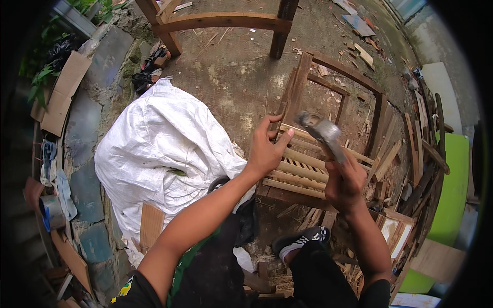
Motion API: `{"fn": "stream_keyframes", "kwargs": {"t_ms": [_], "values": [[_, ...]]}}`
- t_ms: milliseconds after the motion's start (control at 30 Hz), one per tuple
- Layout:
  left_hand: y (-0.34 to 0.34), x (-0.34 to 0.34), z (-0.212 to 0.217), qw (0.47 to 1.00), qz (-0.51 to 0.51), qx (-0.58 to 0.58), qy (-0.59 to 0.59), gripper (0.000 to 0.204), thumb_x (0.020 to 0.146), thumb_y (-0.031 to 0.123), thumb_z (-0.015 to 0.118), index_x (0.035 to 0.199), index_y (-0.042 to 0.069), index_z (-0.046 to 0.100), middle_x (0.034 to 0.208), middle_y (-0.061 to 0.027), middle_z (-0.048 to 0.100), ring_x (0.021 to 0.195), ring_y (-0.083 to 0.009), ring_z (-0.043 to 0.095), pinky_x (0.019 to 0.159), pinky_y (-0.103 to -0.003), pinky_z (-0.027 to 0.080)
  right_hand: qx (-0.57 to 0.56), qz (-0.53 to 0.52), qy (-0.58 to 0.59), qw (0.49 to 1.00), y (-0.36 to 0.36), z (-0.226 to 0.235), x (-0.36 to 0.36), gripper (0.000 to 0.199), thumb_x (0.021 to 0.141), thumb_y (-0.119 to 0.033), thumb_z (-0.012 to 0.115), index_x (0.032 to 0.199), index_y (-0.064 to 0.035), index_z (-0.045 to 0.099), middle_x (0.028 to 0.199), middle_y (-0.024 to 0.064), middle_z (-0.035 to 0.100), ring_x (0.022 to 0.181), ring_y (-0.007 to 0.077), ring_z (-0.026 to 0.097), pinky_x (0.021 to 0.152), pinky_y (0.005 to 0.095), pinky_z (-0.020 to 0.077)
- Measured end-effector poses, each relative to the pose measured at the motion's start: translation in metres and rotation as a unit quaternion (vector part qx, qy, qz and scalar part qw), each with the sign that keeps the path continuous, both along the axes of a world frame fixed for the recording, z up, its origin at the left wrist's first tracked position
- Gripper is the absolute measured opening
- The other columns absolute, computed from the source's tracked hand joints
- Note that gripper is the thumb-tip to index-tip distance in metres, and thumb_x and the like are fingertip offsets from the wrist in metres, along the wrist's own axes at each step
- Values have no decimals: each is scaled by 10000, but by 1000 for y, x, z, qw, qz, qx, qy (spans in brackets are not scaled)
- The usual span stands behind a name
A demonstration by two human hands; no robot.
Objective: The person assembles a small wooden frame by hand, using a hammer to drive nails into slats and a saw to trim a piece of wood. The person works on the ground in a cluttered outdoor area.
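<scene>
Down on the floor [231,77], that slatted wooden frame [303,171] could rock under a blow imo, and sloppy aim could smash the left hand [265,149] at its edge. Can't tell whether those fingers grip or just touch. The right hand [346,180] has its fingers wrapped round the hammer [327,134], over that frame, long axis slanting, head pointing up-left.

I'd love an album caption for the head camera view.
Right hand gripping a grey metal hammer, left hand at a slatted brown wooden frame.
</scene>
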State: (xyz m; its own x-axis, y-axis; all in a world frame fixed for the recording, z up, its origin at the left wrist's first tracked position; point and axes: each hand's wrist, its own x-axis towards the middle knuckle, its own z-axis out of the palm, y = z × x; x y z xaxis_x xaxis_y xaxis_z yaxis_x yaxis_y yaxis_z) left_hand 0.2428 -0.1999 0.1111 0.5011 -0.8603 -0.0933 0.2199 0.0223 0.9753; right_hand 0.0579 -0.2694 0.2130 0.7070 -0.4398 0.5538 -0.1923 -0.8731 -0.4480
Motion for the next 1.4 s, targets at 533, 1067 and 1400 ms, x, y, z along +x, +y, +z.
{"fn": "stream_keyframes", "kwargs": {"t_ms": [533,1067,1400], "values": [[1,3,4,998,-27,46,-29,518,960,190,775,1357,-64,560,986,-122,782,877,-116,716,771,-291,557,78,12,109,991,-1,-11,-10,696,833,115,680,1495,-80,586,902,193,667,736,340,667,648,427,550],[-1,6,15,998,-52,41,-16,251,964,138,738,1151,-28,713,916,-31,741,802,-53,628,697,-251,497,5,-6,-87,996,0,-8,-7,628,846,129,635,1460,7,577,909,190,689,750,344,698,640,423,557],[2,7,14,997,-57,47,-21,310,986,238,757,1156,-19,719,884,-5,736,785,-39,620,678,-238,487,45,-34,-62,996,1,-3,-5,463,879,129,634,1340,83,619,918,220,698,729,348,696,658,416,565]]}}
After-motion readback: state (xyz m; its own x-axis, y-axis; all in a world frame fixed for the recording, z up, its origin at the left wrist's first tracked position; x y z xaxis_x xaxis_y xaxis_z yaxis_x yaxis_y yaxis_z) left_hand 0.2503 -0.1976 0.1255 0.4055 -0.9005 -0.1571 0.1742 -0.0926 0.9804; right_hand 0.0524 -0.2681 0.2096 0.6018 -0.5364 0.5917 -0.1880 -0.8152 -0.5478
